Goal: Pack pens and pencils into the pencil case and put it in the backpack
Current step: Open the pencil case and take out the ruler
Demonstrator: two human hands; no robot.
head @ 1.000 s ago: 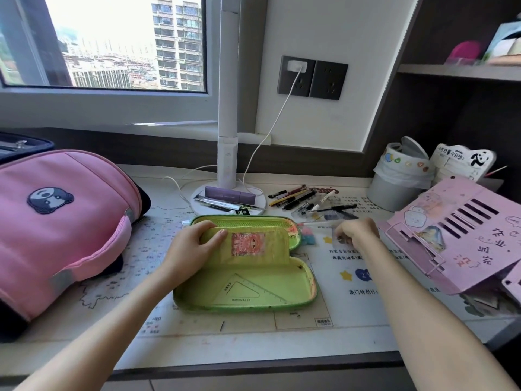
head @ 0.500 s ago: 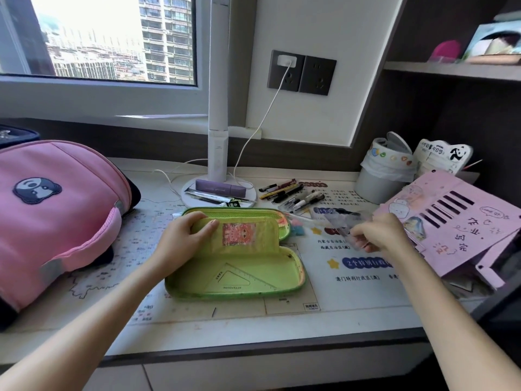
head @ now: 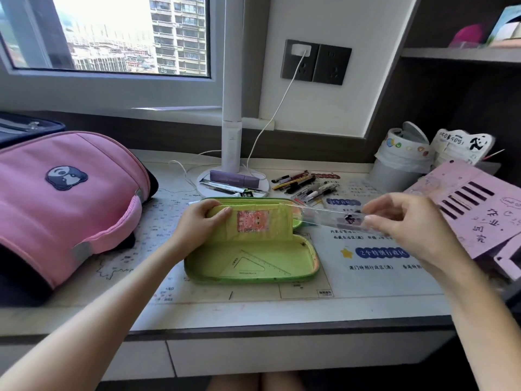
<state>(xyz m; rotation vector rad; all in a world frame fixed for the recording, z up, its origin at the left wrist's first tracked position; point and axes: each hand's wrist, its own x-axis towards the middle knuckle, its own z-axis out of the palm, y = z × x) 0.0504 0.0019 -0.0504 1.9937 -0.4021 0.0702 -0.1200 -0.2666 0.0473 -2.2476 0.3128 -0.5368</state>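
Green fabric pencil case [head: 253, 258], opened flat near the middle of the table [head: 253, 309], a little back from the front edge. Held at its left end by the left hand [head: 197, 221], clamped on the upright inner flap with the thumb in front. Pinched in the right hand [head: 406, 221], raised above the table to the right of the case: a clear plastic ruler [head: 332, 217], its far end reaching over the case's back half. Not possible to tell whether that end touched the case.

Judged as early in the task. Seen inside the near half of the case: only a clear set square [head: 253, 266], lying flat. No pen or pencil visibly packed. Left loose toward the back edge, right of the lamp base [head: 203, 184]: the pens and pencils [head: 304, 184], in a scattered bundle. Left to do, by this reading: ruler in, pens and pencils in, case zipped, case into the pink backpack [head: 70, 198] lying at the table's left edge, apart from the case.

Counted: one pencil case, one backpack, one ruler, one set square. Roughly ten pens and pencils, too overlapped for an exact count, plus a few more slim items on the lamp base.
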